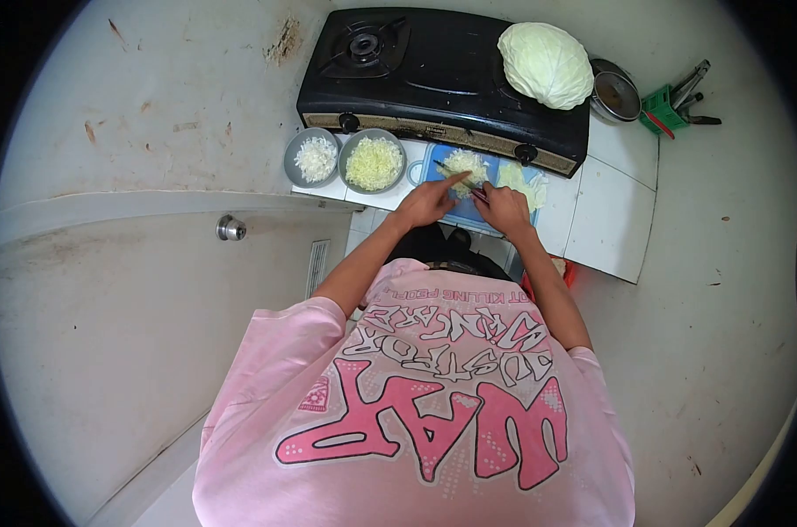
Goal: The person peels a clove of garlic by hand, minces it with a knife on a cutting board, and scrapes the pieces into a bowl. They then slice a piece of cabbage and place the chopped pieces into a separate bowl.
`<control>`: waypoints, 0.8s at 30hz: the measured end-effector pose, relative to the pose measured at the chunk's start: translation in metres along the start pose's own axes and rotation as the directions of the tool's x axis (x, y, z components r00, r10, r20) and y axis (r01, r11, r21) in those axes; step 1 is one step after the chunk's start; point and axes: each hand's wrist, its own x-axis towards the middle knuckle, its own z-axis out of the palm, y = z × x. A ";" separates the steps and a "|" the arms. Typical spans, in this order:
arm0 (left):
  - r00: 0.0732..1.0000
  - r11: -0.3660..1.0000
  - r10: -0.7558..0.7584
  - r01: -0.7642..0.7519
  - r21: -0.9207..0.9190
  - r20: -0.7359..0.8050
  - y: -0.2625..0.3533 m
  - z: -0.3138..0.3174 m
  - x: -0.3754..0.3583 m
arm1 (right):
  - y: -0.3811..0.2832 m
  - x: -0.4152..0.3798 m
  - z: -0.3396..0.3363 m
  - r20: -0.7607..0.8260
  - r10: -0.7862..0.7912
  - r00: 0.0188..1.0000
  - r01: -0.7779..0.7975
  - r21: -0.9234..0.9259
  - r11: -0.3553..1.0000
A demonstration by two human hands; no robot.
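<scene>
My right hand (506, 212) is closed around the handle of a knife (480, 194), whose blade points up and left over a blue cutting board (462, 213). A pile of finely chopped cabbage (466, 162) lies on the board beside the blade. My left hand (426, 204) has its index finger stretched out toward the blade and the chopped pieces, its other fingers partly hidden. Pale cabbage leaves (523, 180) lie on the board's right side, just past my right hand.
Two grey bowls, one with white chopped pieces (316, 160), one with yellow-green shreds (374, 164), stand left of the board. Behind is a black gas stove (451, 53) bearing a cabbage head (546, 66). A metal pan (616, 92) and green utensil basket (664, 110) are at right.
</scene>
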 end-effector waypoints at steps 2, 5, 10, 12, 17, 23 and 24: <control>0.981 0.987 0.030 -0.060 0.151 0.194 -0.013 0.002 0.016 | 0.005 -0.002 -0.010 0.001 -0.015 1.000 0.015 -0.052 0.999; 0.958 0.957 0.052 -0.129 0.261 0.284 -0.019 -0.012 0.025 | 0.017 -0.007 -0.014 -0.040 -0.031 0.999 0.029 -0.051 0.998; 0.947 0.929 -0.005 -0.114 0.352 0.320 -0.027 -0.037 0.030 | 0.022 -0.021 -0.027 -0.045 -0.011 0.999 0.009 -0.051 0.999; 0.950 0.927 0.004 -0.121 0.356 0.313 -0.030 -0.043 0.028 | 0.026 -0.029 -0.028 -0.059 -0.004 0.998 0.002 -0.038 0.999; 0.966 0.938 -0.056 -0.036 0.345 0.253 -0.012 -0.048 0.029 | 0.043 -0.055 -0.025 -0.085 0.095 0.992 -0.089 0.065 0.994; 0.981 0.963 0.124 -0.155 0.219 0.150 -0.006 -0.005 0.053 | 0.067 -0.114 0.007 -0.176 0.477 0.861 -0.376 0.411 0.831; 0.975 0.960 0.166 -0.194 0.203 0.147 0.000 0.005 0.061 | 0.068 -0.126 0.011 -0.198 0.527 0.827 -0.381 0.493 0.782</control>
